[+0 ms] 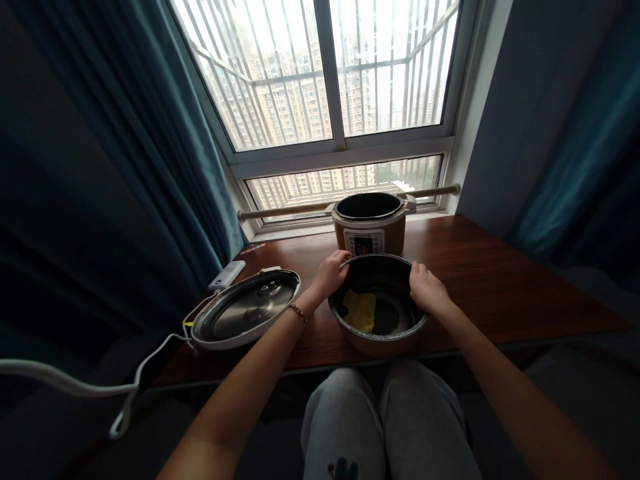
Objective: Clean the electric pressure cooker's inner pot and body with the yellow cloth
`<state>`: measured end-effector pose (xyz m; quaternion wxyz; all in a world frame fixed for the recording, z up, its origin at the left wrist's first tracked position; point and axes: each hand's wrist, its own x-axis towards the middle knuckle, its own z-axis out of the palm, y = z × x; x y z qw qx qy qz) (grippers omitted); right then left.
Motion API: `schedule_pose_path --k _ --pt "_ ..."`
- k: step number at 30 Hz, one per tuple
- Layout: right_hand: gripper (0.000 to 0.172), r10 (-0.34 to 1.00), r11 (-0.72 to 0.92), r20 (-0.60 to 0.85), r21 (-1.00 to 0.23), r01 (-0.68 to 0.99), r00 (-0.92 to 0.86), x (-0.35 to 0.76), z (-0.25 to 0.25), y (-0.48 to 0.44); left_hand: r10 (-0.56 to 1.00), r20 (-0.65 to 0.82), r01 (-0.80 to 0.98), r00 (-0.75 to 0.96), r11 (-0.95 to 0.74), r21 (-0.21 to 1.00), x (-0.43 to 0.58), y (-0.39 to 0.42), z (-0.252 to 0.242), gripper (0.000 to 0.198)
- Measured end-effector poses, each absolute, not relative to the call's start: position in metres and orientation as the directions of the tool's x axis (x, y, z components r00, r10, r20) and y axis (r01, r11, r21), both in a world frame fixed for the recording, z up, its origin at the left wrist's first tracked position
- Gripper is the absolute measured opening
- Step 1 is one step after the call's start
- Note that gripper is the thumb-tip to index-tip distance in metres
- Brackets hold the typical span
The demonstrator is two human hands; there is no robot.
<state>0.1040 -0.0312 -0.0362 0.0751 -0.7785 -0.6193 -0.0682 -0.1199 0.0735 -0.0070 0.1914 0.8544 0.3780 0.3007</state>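
Note:
A dark inner pot (385, 341) with a pale metal rim is at the front edge of the wooden table, between my two hands. My left hand (331, 275) grips the rim on its left side, fingers curled over it. On the opposite side my right hand (427, 288) holds the rim in the same way. Inside the pot a yellow cloth (361, 312) lies against the left wall and bottom. Just behind stands the pressure cooker body (370, 233), lidless, with a control panel facing me and its dark opening showing.
To the left, the cooker's lid (245, 308) lies with its inner side up. A white power strip (227, 275) and a white cord (70, 385) are beyond it. The table (480, 280) extends right; a barred window (340, 80) and blue curtains (145, 120) surround it.

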Motion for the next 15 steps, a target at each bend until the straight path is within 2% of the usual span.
schedule_pose_path --k 2,6,8,10,12,15 --pt "0.059 0.956 -0.217 0.199 -0.021 0.976 0.217 0.104 -0.036 -0.032 0.81 0.414 0.562 0.416 -0.587 0.584 -0.126 0.084 -0.019 0.032" --pt "0.055 0.956 -0.216 0.209 0.033 0.976 0.205 0.103 -0.036 -0.034 0.839 0.313 0.55 0.445 -0.532 0.644 -0.13 0.097 -0.04 0.03" --pt "0.053 0.945 -0.215 0.272 0.093 0.972 0.183 0.1 -0.032 -0.035 0.839 0.298 0.532 0.454 -0.524 0.665 -0.129 0.1 -0.045 0.032" --pt "0.051 0.939 -0.143 0.332 0.129 0.981 0.093 0.092 -0.024 -0.033 0.843 0.297 0.52 0.449 -0.517 0.68 -0.128 0.1 -0.046 0.032" --pt "0.044 0.971 0.049 0.231 0.078 0.996 -0.066 0.076 -0.016 -0.029 0.845 0.298 0.51 0.444 -0.512 0.691 -0.128 0.1 -0.045 0.033" --pt "0.028 0.942 0.302 -0.113 -0.118 0.946 -0.315 0.042 -0.013 -0.018 0.847 0.302 0.494 0.438 -0.507 0.706 -0.127 0.099 -0.044 0.032"
